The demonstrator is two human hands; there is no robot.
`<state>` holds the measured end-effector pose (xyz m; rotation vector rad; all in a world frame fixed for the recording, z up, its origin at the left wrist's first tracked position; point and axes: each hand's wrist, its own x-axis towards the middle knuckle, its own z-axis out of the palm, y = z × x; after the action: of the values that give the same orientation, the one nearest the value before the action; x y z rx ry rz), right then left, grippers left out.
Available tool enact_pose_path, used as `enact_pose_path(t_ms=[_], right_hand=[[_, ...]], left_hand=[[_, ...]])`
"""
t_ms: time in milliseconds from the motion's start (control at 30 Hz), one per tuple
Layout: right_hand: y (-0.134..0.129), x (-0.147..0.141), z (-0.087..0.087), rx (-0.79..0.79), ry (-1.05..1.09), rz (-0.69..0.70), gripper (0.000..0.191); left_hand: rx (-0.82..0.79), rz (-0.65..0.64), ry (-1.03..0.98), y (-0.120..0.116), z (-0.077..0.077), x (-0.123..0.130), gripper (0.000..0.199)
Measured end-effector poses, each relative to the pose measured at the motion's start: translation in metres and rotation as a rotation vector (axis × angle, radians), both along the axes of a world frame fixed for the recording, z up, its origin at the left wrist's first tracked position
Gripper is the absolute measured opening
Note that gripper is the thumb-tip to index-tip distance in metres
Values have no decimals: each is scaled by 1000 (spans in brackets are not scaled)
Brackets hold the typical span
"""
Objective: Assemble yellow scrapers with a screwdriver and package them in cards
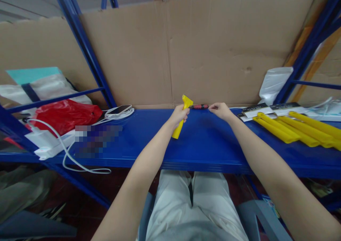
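My left hand (179, 116) is closed around a yellow scraper (178, 130) with a flared head, held tilted over the blue shelf top (207, 145). A red and black screwdriver (200, 106) lies level between my two hands, its left end meeting the scraper by my left fingers; its tip is hidden there. At the screwdriver's right end, the fingers of my right hand (220, 110) are pinched together. Several more yellow scrapers (303, 130) are grouped to the right of my right forearm, their handles pointing toward me.
Black and white packets (257, 110) lie behind the yellow pile. On the left are a red bag (66, 116), a phone (121, 109) on coiled white cable, and a white power strip (57, 145) with a cord hanging over the edge. Cardboard (207, 49) and blue posts (87, 49) bound the back.
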<state>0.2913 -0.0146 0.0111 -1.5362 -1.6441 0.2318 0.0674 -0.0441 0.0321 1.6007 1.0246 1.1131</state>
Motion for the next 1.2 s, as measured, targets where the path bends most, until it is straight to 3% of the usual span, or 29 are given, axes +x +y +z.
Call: enact_pose_path(t_ms=[167,300,600,867,1200], right_hand=[[-11,-23,6,-35,221,124,10],[-18,-38,9,-58,315,275,8],[-17,-48,5,-92,315,336,9],[-22,-51,7,-69,237,269,12],[-19,-51,4,-26,191,304,10]], left_hand=[[-279,-118,-111,-7,-2,3,21],[-379,-190,-92,-7,-5,6,19],[-398,-251,-138,-7,-6,6,17],[-412,-272,-179,-5,-7,5,17],[-418,-302,-195,-6,-8,4,18]])
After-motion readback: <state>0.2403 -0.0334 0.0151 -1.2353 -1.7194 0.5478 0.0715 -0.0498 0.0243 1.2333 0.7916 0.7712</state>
